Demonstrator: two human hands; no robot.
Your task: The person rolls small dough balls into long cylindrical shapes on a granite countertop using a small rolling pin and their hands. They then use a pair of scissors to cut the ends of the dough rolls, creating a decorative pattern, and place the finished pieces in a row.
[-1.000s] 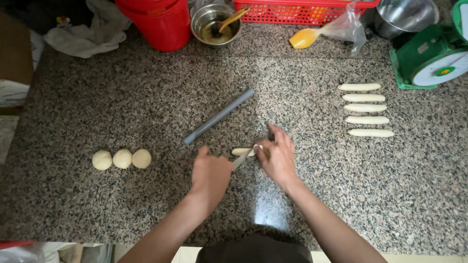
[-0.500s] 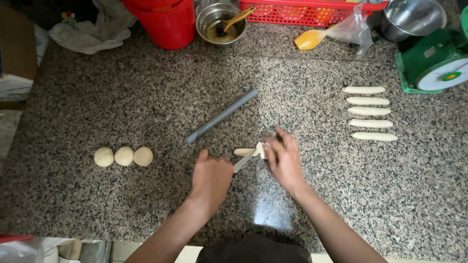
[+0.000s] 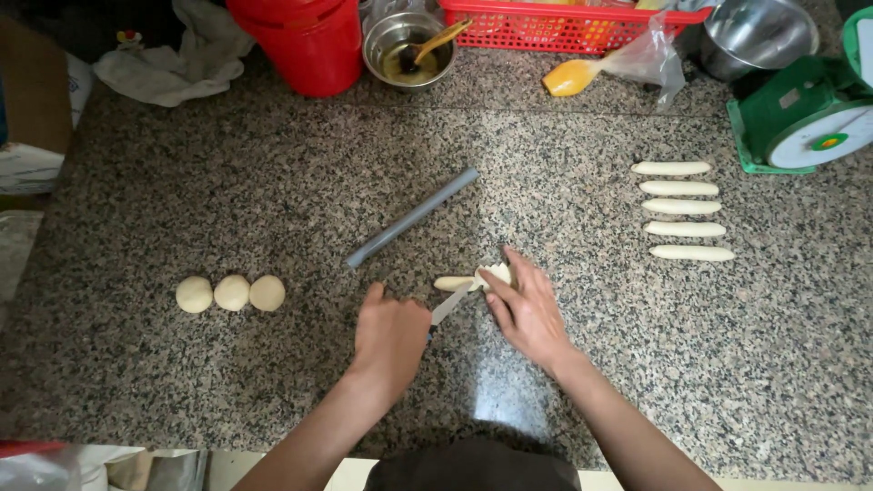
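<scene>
Pale, soft dough is what your fingers are working: your right hand (image 3: 527, 314) lies over one end of a small elongated piece of white dough (image 3: 468, 282) on the speckled granite counter (image 3: 273, 200), fingers stretched out and pressing on it; your left hand (image 3: 391, 336) is closed round the handle of a flat metal blade (image 3: 452, 305), whose tip meets the piece. The step in hand looks like cutting or scraping this piece loose; the next move calls for a steady blade and a light hold so the soft piece keeps its shape. Just beyond lies a grey plastic tube (image 3: 412, 218); three round dough balls (image 3: 231, 293) sit well to your left; five finished dough sticks (image 3: 680, 209) lie in a row to your right, near a green kitchen scale (image 3: 800, 114).
</scene>
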